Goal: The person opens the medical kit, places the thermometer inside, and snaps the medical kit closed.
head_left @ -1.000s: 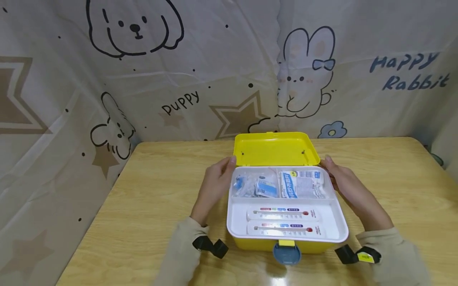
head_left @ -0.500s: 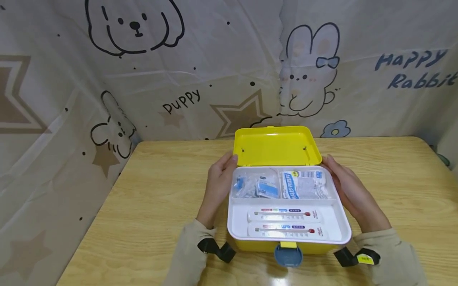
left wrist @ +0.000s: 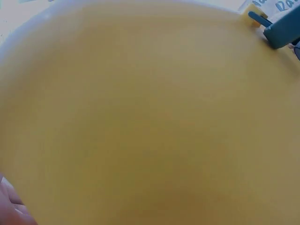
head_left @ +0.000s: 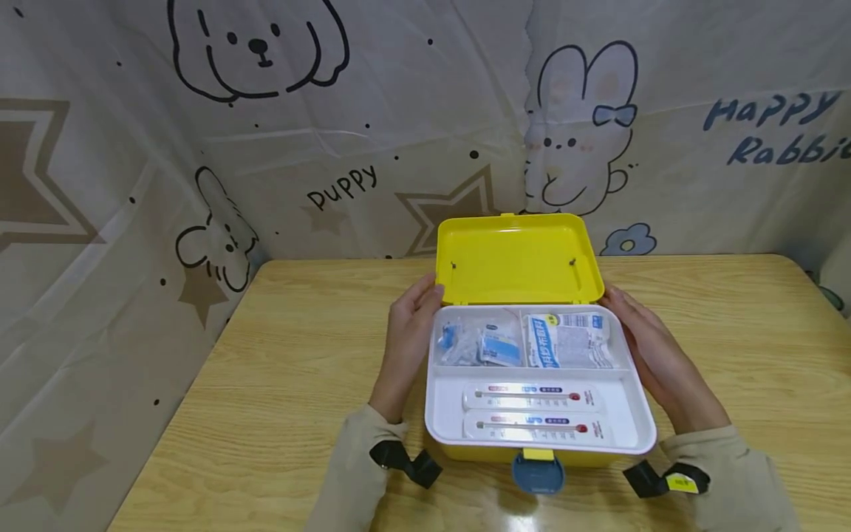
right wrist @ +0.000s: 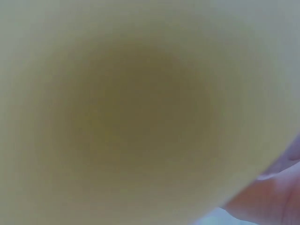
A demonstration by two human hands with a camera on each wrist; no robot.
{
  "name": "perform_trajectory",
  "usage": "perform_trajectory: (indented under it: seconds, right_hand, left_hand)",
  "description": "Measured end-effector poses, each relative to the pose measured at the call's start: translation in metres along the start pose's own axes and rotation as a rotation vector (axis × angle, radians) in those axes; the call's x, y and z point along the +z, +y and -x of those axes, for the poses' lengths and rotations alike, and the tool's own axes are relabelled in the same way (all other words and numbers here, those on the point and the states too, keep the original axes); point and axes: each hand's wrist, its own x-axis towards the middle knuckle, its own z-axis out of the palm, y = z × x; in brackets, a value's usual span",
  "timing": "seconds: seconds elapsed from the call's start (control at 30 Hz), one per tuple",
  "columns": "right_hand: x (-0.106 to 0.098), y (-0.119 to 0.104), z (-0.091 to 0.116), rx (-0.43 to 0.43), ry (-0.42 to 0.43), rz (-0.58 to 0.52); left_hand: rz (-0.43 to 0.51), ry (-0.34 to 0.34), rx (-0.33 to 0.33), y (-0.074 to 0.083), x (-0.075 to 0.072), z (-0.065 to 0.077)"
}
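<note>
A yellow first-aid box (head_left: 465, 452) stands on the table with its yellow lid (head_left: 518, 258) tilted up at the back. Its white tray (head_left: 625, 406) holds two thermometers (head_left: 535, 426) in cases, a gauze packet (head_left: 569, 341) and a clear bag of small items (head_left: 479, 343). At the box's back left corner my left hand (head_left: 410, 332) touches the lid's lower edge, fingertips partly hidden. My right hand (head_left: 654, 347) lies along the opposite side, its fingers fairly straight at the lid's right corner. Blurred yellow box wall (left wrist: 150, 117) fills the left wrist view.
The wooden table (head_left: 299, 369) extends to both sides of the box. A printed cloth (head_left: 372, 96) hangs right behind the table's far edge, close to the raised lid. A blue-grey latch (head_left: 538, 473) hangs at the box's front.
The lid has swung up from its lower backward tilt and stands steeper. Both hands have stayed at the back corners, moving slightly up with it. The tray's contents lie as before.
</note>
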Motion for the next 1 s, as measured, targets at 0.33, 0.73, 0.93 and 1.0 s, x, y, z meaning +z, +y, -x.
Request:
perform_trajectory:
  seconds: [0.33,0.73,0.93,1.0]
  right_hand:
    - [-0.002,0.0,0.002,-0.071,-0.012,0.053]
    - [0.005,-0.008,0.003,-0.173,-0.043,0.126]
    - [0.007,-0.012,0.005,-0.215,-0.061,0.108]
    - [0.008,-0.013,0.005,-0.221,-0.063,0.11]
  left_hand:
    - [0.0,0.046,0.033,0.004,0.001,0.0]
    - [0.1,-0.005,0.155,0.01,0.001,0.003]
    - [0.165,-0.054,0.216,0.012,0.002,0.005]
    - [0.176,-0.062,0.229,0.013,0.002,0.006]
